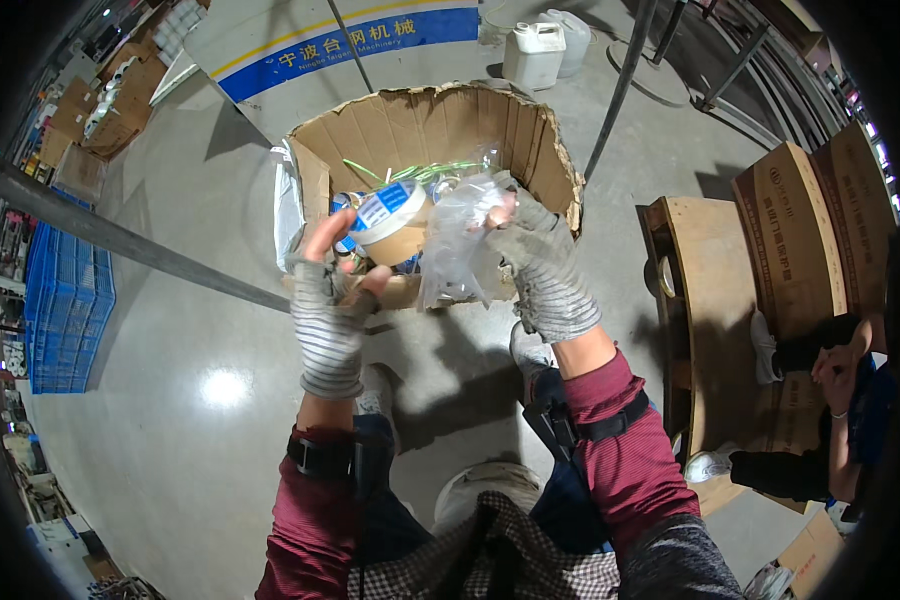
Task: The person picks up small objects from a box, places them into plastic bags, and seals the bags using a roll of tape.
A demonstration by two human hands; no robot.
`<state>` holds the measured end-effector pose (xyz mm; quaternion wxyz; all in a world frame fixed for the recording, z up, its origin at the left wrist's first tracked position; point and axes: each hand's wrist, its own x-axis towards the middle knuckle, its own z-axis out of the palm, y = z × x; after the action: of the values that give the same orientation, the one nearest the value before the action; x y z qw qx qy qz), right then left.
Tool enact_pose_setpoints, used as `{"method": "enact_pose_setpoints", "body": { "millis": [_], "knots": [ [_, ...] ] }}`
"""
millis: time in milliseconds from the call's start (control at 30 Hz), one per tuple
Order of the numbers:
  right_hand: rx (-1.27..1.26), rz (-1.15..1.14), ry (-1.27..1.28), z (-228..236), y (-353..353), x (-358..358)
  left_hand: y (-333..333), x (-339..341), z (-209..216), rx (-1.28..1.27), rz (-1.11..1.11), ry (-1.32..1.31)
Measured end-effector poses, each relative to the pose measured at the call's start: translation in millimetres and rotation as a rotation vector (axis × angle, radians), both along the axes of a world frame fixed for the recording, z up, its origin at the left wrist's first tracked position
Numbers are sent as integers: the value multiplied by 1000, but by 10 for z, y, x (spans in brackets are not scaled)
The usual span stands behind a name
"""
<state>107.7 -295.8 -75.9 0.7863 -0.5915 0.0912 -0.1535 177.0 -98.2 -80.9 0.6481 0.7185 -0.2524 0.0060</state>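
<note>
My right hand (540, 265), in a grey fingerless glove, pinches a crumpled clear plastic bag (457, 240) that hangs over the near side of a torn cardboard box (430, 125). My left hand (330, 330), in a striped grey fingerless glove, is empty at the box's near left corner. Its fingers and thumb are apart, somewhat blurred. Just beyond its fingertips is a roll of tape (388, 207) with a blue and white label. Green strips (425, 172) and other small scraps lie in the box, partly hidden by the bag.
A dark metal bar (140, 240) slants across the left. Blue plastic crates (68, 300) stand farther left. White jugs (535, 55) are beyond the box. At right are a wooden platform (710, 310), tall cartons (790, 225) and a seated person (845, 400).
</note>
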Motion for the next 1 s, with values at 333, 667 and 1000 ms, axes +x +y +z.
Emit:
{"method": "enact_pose_setpoints", "body": {
  "millis": [333,667,1000],
  "knots": [
    [-5,-93,-42,195,-24,18,-42,-180,26,166,-162,207],
    [348,-808,-72,221,-640,41,223,-4,-112,395,-80,-22],
    [-68,-384,12,-33,-518,158,264,-32,-57,206,0,155]
  ]
}}
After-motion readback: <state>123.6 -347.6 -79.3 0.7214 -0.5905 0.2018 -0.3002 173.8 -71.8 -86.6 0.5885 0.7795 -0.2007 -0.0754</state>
